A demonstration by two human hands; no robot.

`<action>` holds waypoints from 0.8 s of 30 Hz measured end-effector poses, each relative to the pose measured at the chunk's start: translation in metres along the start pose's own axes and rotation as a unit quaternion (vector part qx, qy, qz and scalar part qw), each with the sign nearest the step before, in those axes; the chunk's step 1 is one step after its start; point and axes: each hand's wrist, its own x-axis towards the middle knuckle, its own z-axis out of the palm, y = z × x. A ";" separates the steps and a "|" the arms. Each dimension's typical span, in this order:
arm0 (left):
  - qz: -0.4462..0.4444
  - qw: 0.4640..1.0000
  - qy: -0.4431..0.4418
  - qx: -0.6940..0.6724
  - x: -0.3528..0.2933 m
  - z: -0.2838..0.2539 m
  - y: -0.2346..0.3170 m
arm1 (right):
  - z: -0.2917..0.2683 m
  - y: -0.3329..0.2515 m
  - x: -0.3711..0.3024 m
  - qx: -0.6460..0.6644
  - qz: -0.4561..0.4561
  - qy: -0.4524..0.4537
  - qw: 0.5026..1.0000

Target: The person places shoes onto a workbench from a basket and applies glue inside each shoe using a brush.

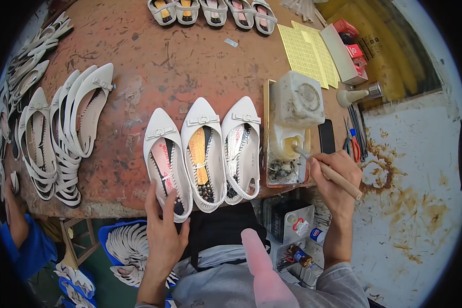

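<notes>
Three white pointed slingback shoes with bow trims stand side by side near the table's front edge: a left one with a pink insole [160, 156], a middle one with an orange insole [199, 146] and a right one with a silvery insole [237, 149]. My left hand [165, 226] is open, its spread fingers touching the heel end of the left shoe. In my right hand [339, 177] is a brush [336, 179] with a wooden handle. Its tip reaches into the mouth of a whitish glue pot [290, 146], where the bristles are hidden.
Finished-looking white shoes [87, 110] stack at left, and another row [213, 10] lines the far side. Beyond the pot lie yellow sheets [308, 54], a red-filled box [346, 56], a phone [326, 136] and pliers [354, 146]. Another person's arm [18, 220] shows at far left.
</notes>
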 end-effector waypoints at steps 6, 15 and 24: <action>-0.034 0.999 -0.010 -0.041 -0.003 -0.011 -0.004 | 0.004 -0.007 -0.003 -0.032 -0.087 -0.031 0.995; -0.011 0.996 -0.010 -0.088 -0.005 -0.021 -0.020 | -0.008 -0.022 0.007 0.122 0.208 -0.144 0.960; -0.024 0.988 0.038 -0.145 -0.004 -0.010 -0.037 | 0.098 -0.143 0.069 0.288 -0.170 -0.221 0.916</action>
